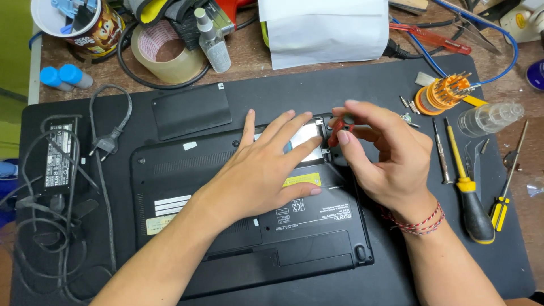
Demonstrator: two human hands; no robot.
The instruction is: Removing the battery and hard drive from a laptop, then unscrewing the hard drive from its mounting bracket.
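As seen from the head camera, your left hand lies flat and open, fingers spread, pressing on the underside of a black laptop that rests bottom-up on a black mat. Your right hand is closed, thumb and fingertips pinched on a small red-handled screwdriver, which stands just beyond your left fingertips at the edge of an opened bay showing a silver drive. The two hands sit close together, fingertips almost meeting over that bay. A removed black cover panel lies beyond your left hand. Left of your left forearm you have a power adapter with coiled cable. Right of your right hand lie a yellow-and-black screwdriver, a slimmer yellow-handled one, an orange bit holder and a clear small bottle. Beyond both hands sit a tape roll and a white folded sheet.
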